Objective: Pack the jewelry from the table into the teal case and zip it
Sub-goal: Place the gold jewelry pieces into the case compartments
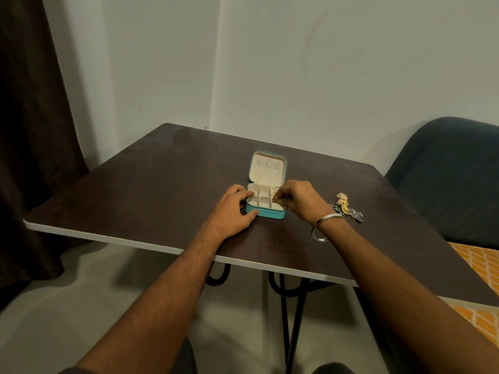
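Under the right hand (pixel 295 197), teal case (pixel 266 213) compartments partly hidden.

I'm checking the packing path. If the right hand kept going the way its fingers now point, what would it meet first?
The right hand points left and slightly down over the open teal case, so it would probably meet the case's cream divided tray first; beyond that, the left hand on the case's left edge. Depth is unclear.
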